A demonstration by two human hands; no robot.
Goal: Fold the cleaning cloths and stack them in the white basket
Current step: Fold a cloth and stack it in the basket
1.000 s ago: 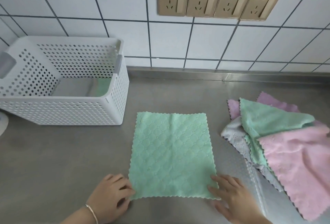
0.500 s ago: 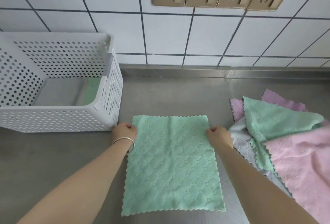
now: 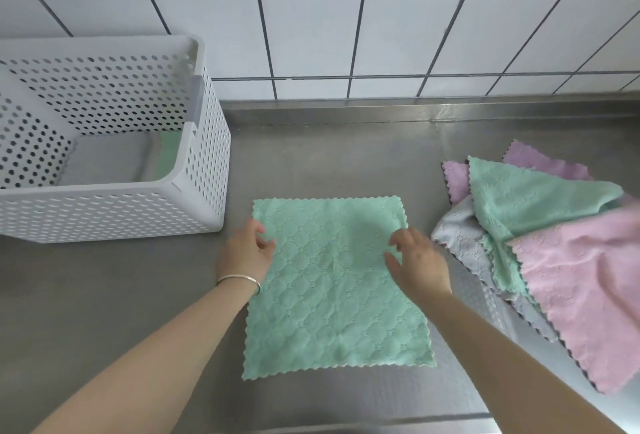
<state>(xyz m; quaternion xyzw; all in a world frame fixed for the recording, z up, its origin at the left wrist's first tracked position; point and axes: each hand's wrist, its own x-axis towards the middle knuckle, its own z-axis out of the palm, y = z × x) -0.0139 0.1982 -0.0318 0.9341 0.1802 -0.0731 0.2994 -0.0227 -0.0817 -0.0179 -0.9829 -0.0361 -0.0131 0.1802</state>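
A green quilted cloth (image 3: 337, 295) lies flat and unfolded on the steel counter in front of me. My left hand (image 3: 246, 251) hovers over its left edge with relaxed fingers that hold nothing. Over the cloth's right part my right hand (image 3: 417, 262) is spread loosely, also empty. The white perforated basket (image 3: 211, 170) stands at the left; inside it lie folded cloths, a grey one (image 3: 110, 160) beside a green one (image 3: 168, 156).
A loose pile of cloths lies at the right: a pink one (image 3: 585, 281) on top, a green one (image 3: 530, 198), a grey one (image 3: 460, 239) and purple ones behind. A white tiled wall (image 3: 311, 35) with sockets closes the back. The counter's front edge (image 3: 311, 425) runs near me.
My hands went from the cloth's near corners up to its far corners, then let go and drew back a little along its sides. The cloth stays flat.
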